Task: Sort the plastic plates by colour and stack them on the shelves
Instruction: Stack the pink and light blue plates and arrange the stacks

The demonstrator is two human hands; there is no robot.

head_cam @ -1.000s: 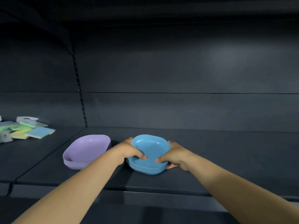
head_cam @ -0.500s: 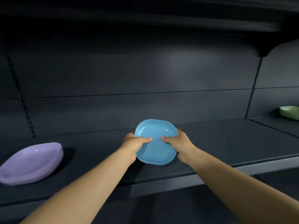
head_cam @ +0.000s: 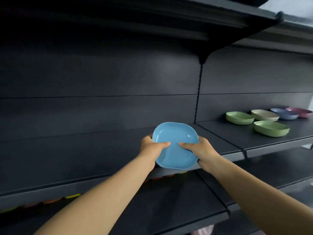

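No writing shows anywhere. The blue plates (head_cam: 175, 146) are glossy rounded squares, tilted toward the camera and held above the shelf (head_cam: 220, 145); their number is unclear. The left hand (head_cam: 152, 147) and right hand (head_cam: 201, 152) each grip a side, thumbs inside. Far right sit two green plates (head_cam: 271, 128), one cream plate (head_cam: 265, 115), one grey-blue plate (head_cam: 284, 113), one pink plate (head_cam: 299, 112).

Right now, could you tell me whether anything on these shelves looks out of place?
Green plates sit in two separate spots on the right shelf rather than one stack. Nothing looks spilled or damaged.
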